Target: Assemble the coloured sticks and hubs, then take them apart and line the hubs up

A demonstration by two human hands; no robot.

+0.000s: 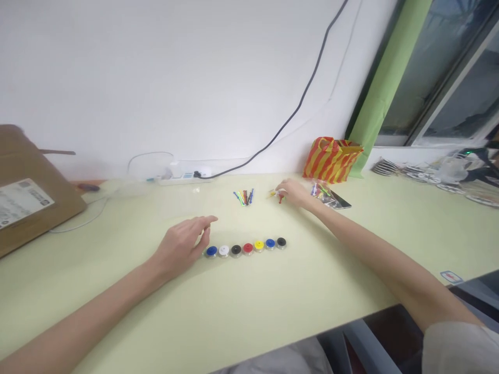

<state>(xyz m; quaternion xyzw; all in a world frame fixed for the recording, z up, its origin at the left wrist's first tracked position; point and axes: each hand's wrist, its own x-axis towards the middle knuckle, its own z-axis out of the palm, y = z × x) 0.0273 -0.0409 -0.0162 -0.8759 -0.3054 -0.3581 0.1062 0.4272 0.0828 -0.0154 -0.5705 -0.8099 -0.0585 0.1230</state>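
Note:
A row of small clear jars with coloured lids runs across the table, among them a white-lidded jar, a red-lidded jar and a yellow-lidded jar. My left hand is at the row's left end by a blue-lidded jar; its index finger is stretched out, thumb apart, and it holds nothing. Farther back, my right hand has its fingers curled down over a small red piece, beside a small yellow piece. Its fingertips are partly hidden. Several thin coloured sticks lie in a fan between the hands.
Right of my right hand lie a clear plastic bag of coloured pieces and a dark flat object. Behind stands a red-and-yellow striped bag. A power strip with a black cable is along the wall; a cardboard box stands left.

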